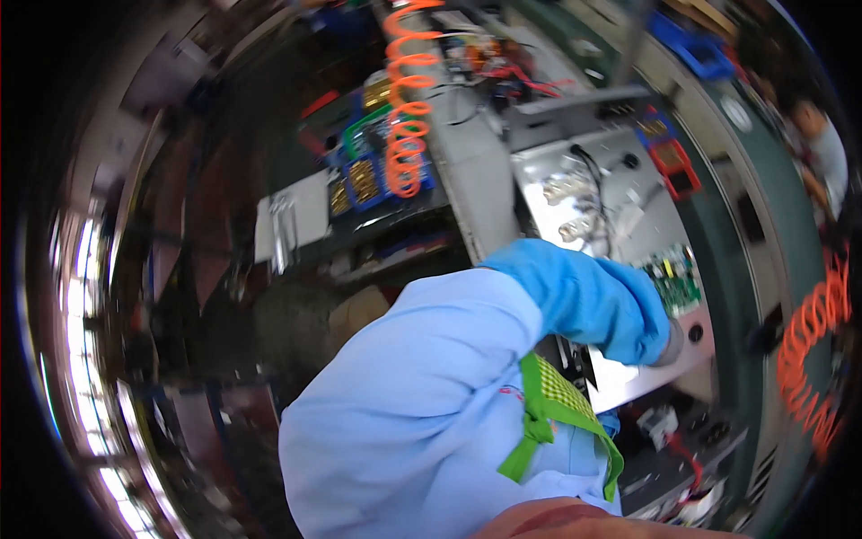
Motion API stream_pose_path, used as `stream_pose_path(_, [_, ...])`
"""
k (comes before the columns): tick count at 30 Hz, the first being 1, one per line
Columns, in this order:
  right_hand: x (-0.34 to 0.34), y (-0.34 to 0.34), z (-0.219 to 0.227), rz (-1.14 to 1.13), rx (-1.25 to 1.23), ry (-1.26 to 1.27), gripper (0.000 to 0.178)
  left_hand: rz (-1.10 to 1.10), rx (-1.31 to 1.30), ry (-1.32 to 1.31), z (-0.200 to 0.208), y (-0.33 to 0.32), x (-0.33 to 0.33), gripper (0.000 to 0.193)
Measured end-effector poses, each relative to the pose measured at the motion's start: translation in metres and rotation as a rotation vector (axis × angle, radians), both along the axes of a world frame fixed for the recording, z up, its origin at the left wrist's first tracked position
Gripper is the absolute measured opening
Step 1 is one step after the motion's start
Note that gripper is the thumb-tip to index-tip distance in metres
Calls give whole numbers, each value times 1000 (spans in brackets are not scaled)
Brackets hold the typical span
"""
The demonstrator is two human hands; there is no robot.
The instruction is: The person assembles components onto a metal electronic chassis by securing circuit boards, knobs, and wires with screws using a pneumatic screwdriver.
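Observation:
My left arm, in a light blue sleeve with a brighter blue sleeve cover, reaches across to a shiny metal chassis [660, 216]. My left hand [670, 347], in what looks like a grey glove, is at the near part of this chassis. Its fingers are hidden and blurred, so I cannot tell what they hold. Just beyond the hand lies a green circuit board [673, 280] with small components. Farther up the chassis are whitish bundled parts [570, 189] and a black cable [588, 166]. My right hand is not in view.
Orange coiled hoses hang at the top [409, 108] and right [808, 350]. Blue bins of brass-coloured parts [364, 182] stand on a side bench left of the chassis. A red bin [675, 169] sits beside the chassis. Another person [822, 148] is at the far right.

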State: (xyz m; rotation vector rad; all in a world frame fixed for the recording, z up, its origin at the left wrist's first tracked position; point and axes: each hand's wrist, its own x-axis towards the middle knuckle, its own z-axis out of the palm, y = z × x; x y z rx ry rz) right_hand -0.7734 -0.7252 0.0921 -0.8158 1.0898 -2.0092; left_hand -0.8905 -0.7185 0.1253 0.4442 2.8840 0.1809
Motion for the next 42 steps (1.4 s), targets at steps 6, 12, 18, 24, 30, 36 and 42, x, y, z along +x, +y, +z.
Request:
stream_pose_path(6, [-44, 180, -41, -732, 140, -19, 43, 39, -57, 9, -9, -2, 2, 15])
stream_pose_path(12, [-42, 238, 24, -674, 383, 480, 27, -50, -28, -45, 62, -10, 7, 12])
stream_pose_path(18, [-42, 233, 0, -801, 519, 246, 25, -83, -23, -43, 51, -13, 2, 11])
stream_pose_path(24, [-64, 181, -96, -609, 385, -89, 33, -141, -7, 16, 53, -15, 0, 10])
stream_pose_path(30, [-72, 177, -114, -508, 360, -145, 32, -130, 65, 18, 46, -10, 1, 10])
stream_pose_path(36, [-83, 152, -115, -439, 267, 54, 31, -86, 13, -48, 57, -8, 1, 10])
stream_pose_path(42, [-99, 146, -84, -278, -50, -466, 37, -176, 56, -94, 57, -12, 2, 14])
